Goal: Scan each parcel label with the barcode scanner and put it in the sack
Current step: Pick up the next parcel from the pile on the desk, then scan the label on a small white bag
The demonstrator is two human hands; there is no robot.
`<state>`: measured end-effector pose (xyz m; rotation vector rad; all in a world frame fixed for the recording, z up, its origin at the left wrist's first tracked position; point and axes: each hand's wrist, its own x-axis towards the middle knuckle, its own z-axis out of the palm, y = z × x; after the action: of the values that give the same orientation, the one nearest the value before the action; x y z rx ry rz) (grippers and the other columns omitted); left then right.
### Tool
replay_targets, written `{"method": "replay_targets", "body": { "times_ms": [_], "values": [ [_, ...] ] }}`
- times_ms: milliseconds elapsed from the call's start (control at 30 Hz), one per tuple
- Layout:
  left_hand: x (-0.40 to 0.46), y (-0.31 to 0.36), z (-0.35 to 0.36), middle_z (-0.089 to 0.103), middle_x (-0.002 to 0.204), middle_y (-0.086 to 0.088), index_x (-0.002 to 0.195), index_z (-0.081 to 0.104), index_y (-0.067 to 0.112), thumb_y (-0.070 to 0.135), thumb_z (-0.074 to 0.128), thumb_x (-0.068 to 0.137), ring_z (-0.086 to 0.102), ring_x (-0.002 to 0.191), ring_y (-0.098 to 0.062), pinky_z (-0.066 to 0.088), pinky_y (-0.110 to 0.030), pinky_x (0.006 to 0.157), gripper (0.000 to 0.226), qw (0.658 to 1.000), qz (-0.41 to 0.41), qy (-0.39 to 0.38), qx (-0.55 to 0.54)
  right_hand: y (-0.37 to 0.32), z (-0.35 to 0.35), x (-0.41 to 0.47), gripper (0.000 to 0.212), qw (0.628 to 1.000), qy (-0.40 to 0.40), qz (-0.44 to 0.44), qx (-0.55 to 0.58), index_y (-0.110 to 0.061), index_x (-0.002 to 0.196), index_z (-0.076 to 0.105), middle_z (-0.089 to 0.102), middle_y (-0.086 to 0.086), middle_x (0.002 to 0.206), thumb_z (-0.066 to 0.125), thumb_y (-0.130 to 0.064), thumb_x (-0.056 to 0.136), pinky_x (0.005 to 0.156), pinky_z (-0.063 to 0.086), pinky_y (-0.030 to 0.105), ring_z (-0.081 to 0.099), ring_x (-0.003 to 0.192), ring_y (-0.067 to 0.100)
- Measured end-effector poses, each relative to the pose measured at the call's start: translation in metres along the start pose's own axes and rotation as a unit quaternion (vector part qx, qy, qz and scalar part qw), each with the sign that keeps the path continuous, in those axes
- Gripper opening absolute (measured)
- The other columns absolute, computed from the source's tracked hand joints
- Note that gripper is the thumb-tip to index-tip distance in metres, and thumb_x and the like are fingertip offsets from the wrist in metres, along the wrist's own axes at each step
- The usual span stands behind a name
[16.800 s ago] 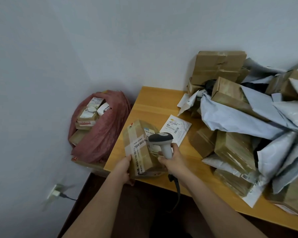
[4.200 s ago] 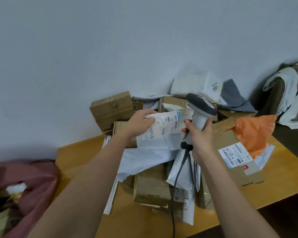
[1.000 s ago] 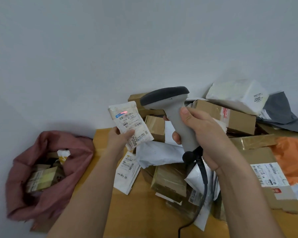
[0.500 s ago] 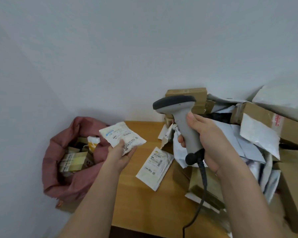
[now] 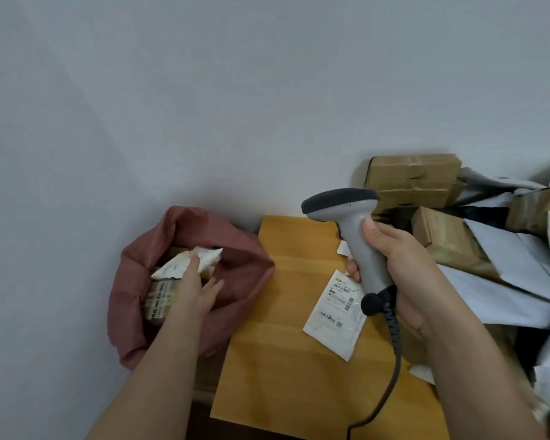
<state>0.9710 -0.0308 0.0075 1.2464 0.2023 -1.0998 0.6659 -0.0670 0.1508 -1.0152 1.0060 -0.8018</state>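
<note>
The dark red sack (image 5: 245, 249) stands open on the floor at the table's left end. My left hand (image 5: 197, 293) reaches into its mouth, fingers stretched out and touching a small white parcel (image 5: 185, 263) that lies on top of the contents; my thumb is spread away from it. A taped brown box (image 5: 159, 300) sits under it in the sack. My right hand (image 5: 404, 268) grips the grey barcode scanner (image 5: 356, 236) upright over the table, its head pointing left and its cable hanging down.
A flat white labelled parcel (image 5: 334, 312) lies on the wooden table (image 5: 283, 360) below the scanner. Brown boxes (image 5: 413, 176) and grey mailer bags (image 5: 505, 274) are piled at the right. White walls meet in a corner behind the sack.
My left hand has carried the small white parcel left and down from above the table into the sack's mouth, and its fingers have opened. The scanner stays in my right hand.
</note>
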Motion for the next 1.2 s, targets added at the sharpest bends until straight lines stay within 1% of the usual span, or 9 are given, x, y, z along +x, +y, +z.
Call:
{"method": "replay_targets", "body": {
  "times_ms": [100, 200, 333, 433, 567, 733, 1000, 1100, 1200],
  "values": [
    [0.005, 0.001, 0.000, 0.021, 0.159, -0.014, 0.149, 0.034, 0.017, 0.033, 0.055, 0.099, 0.035, 0.140, -0.034, 0.034, -0.046, 0.113, 0.057, 0.999, -0.028, -0.008, 0.032, 0.006, 0.005, 0.005, 0.033, 1.000, 0.012, 0.003, -0.002, -0.010, 0.104, 0.067, 0.061, 0.012, 0.073, 0.050, -0.038, 0.102, 0.065, 0.047, 0.038, 0.059, 0.059, 0.019],
    [0.001, -0.012, 0.012, 0.035, 0.147, -0.016, 0.134, 0.044, 0.017, 0.022, 0.058, 0.097, 0.046, 0.129, -0.036, 0.041, -0.044, 0.109, 0.040, 0.997, -0.061, -0.026, 0.038, 0.008, 0.005, 0.007, 0.031, 1.000, 0.027, 0.009, 0.010, -0.013, 0.106, 0.067, 0.063, 0.008, 0.070, 0.052, -0.039, 0.101, 0.065, 0.049, 0.038, 0.060, 0.060, 0.018],
    [-0.003, -0.028, 0.044, 0.052, 0.129, -0.017, 0.136, 0.046, 0.009, 0.020, 0.057, 0.097, 0.053, 0.118, -0.033, 0.050, -0.039, 0.094, 0.041, 0.991, -0.088, -0.066, 0.071, 0.002, -0.008, 0.004, 0.031, 0.999, 0.051, 0.000, 0.015, -0.013, 0.108, 0.067, 0.063, 0.007, 0.074, 0.051, -0.038, 0.102, 0.059, 0.051, 0.032, 0.061, 0.060, 0.017],
    [-0.005, -0.039, 0.079, 0.058, 0.111, -0.013, 0.129, 0.049, 0.008, 0.019, 0.055, 0.098, 0.058, 0.097, -0.029, 0.050, -0.039, 0.089, 0.033, 0.984, -0.059, -0.102, 0.132, -0.002, -0.025, -0.004, 0.030, 0.997, 0.072, -0.008, 0.031, -0.011, 0.107, 0.067, 0.063, 0.007, 0.070, 0.050, -0.036, 0.102, 0.052, 0.053, 0.024, 0.061, 0.056, 0.014],
    [-0.022, -0.061, 0.145, 0.062, 0.106, -0.010, 0.107, 0.057, 0.012, 0.017, 0.059, 0.097, 0.063, 0.082, -0.024, 0.053, -0.032, 0.072, 0.012, 0.947, 0.016, -0.174, 0.270, -0.008, -0.066, -0.020, 0.029, 0.988, 0.147, -0.020, 0.039, -0.014, 0.105, 0.066, 0.065, 0.002, 0.064, 0.049, -0.037, 0.103, 0.049, 0.051, 0.023, 0.061, 0.054, 0.012],
    [-0.078, -0.116, 0.226, 0.066, 0.105, 0.000, 0.105, 0.061, 0.024, 0.023, 0.060, 0.095, 0.069, 0.084, -0.016, 0.055, -0.025, 0.068, 0.010, 0.824, 0.162, -0.285, 0.463, -0.012, -0.145, -0.044, 0.032, 0.967, 0.244, -0.038, 0.060, -0.016, 0.106, 0.068, 0.070, 0.003, 0.072, 0.050, -0.042, 0.103, 0.060, 0.049, 0.033, 0.060, 0.058, 0.016],
    [-0.159, -0.224, 0.316, 0.056, 0.113, 0.007, 0.114, 0.060, 0.026, 0.021, 0.058, 0.095, 0.057, 0.087, -0.006, 0.041, -0.012, 0.065, 0.019, 0.578, 0.395, -0.396, 0.594, -0.018, -0.279, -0.084, 0.030, 0.930, 0.352, -0.074, 0.068, -0.013, 0.102, 0.065, 0.064, 0.006, 0.077, 0.050, -0.039, 0.103, 0.051, 0.046, 0.030, 0.061, 0.052, 0.012],
    [-0.181, -0.275, 0.345, 0.046, 0.131, 0.006, 0.116, 0.061, 0.023, 0.020, 0.061, 0.094, 0.050, 0.108, -0.009, 0.041, -0.017, 0.081, 0.021, 0.489, 0.443, -0.415, 0.626, -0.019, -0.326, -0.097, 0.027, 0.930, 0.353, -0.077, 0.068, -0.014, 0.099, 0.065, 0.062, 0.007, 0.071, 0.049, -0.035, 0.104, 0.045, 0.047, 0.027, 0.059, 0.048, 0.013],
    [-0.193, -0.321, 0.370, 0.033, 0.150, -0.001, 0.129, 0.050, 0.019, 0.012, 0.065, 0.089, 0.040, 0.130, -0.025, 0.042, -0.033, 0.097, 0.043, 0.405, 0.473, -0.421, 0.659, -0.021, -0.367, -0.105, 0.025, 0.931, 0.352, -0.081, 0.055, -0.020, 0.097, 0.066, 0.062, 0.003, 0.068, 0.048, -0.035, 0.104, 0.059, 0.047, 0.036, 0.059, 0.055, 0.017]
  ]
}}
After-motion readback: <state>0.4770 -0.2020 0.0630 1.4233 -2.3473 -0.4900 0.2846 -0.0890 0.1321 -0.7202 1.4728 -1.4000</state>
